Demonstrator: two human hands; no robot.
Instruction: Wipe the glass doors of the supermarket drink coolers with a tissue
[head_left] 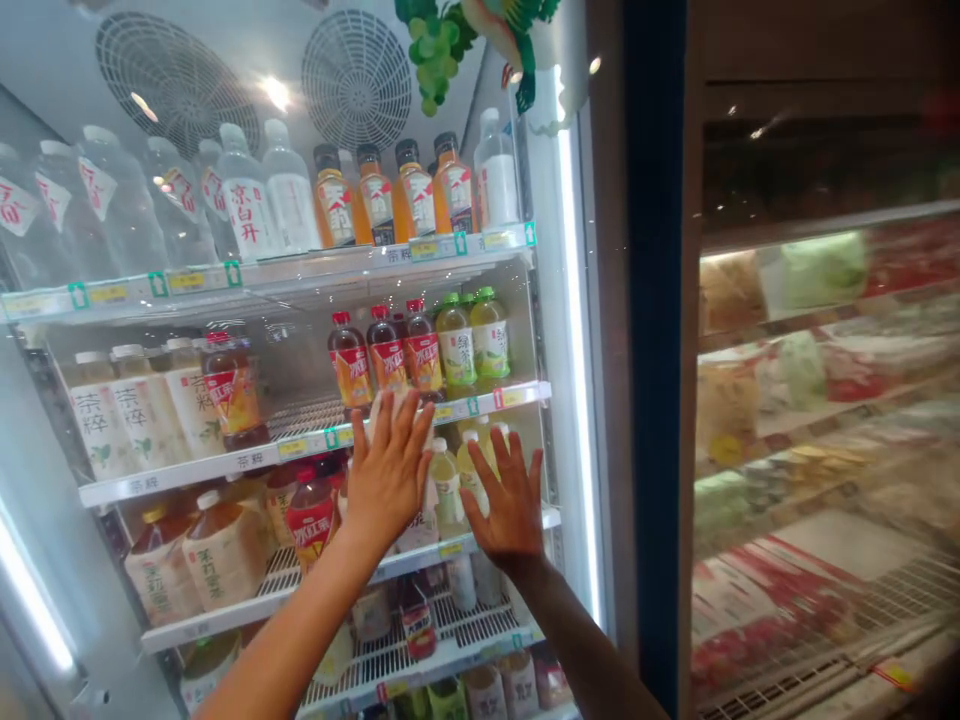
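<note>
My left hand (386, 470) is raised with its fingers stretched out, in front of the edge of the middle shelf (255, 458). Beside it on the right, my right hand (510, 500) is also open, its fingers spread before pale yellow-green bottles (447, 480). Neither hand grips anything. Above the left hand stand red-capped iced tea bottles (350, 360), with green-capped green tea bottles (489, 335) to their right. A large red-labelled tea bottle (309, 520) sits lower, left of my left wrist. I cannot tell whether the palms touch a glass door or a bottle behind them.
Clear water bottles (240, 195) and orange drinks with black caps (412, 195) line the top shelf. White-labelled bottles (135, 410) stand at left. A bright light strip (577, 380) and a dark post (658, 350) edge the fridge; blurred shelves of packaged goods (810, 380) lie to the right.
</note>
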